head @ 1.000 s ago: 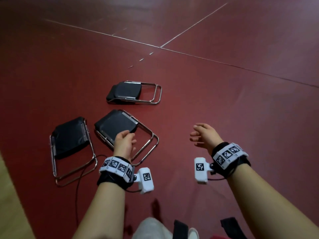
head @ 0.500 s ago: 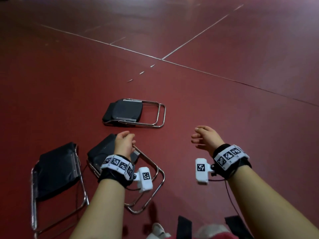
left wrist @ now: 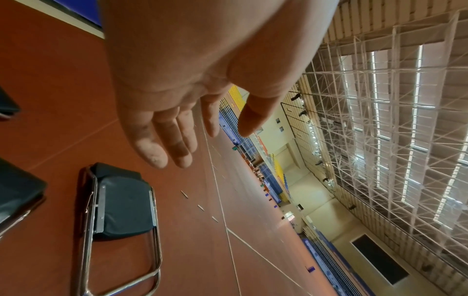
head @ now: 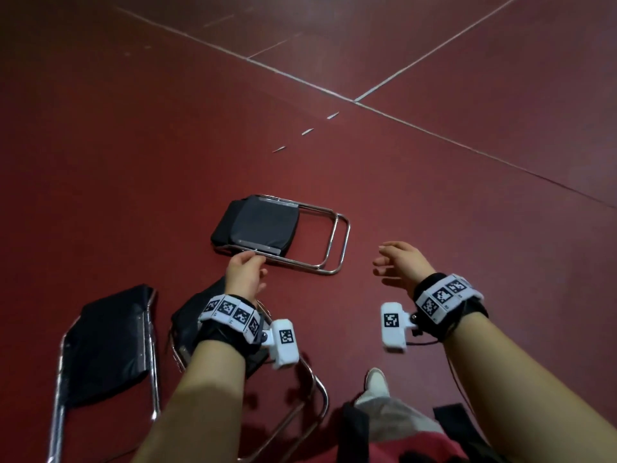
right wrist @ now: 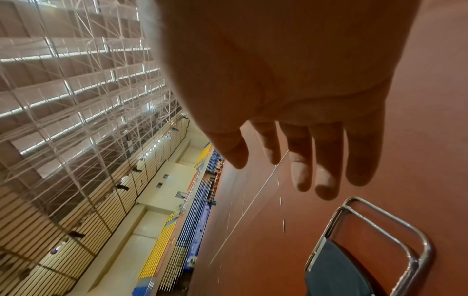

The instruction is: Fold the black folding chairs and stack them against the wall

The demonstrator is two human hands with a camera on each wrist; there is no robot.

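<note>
Hands, left [head: 245, 274] and right [head: 402, 262], hover open and empty above the folded black padded chair with chrome tube frame [head: 267, 228], flat on the red floor [head: 434, 212]. Probably stiff, light, slippery; grip its side rails.

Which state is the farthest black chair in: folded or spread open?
Folded. The farthest chair lies flat on the red floor, its two chrome leg loops nested together.

Three folded black chairs [head: 267, 228], [head: 107, 345], [head: 190, 325], flat on floor
</note>
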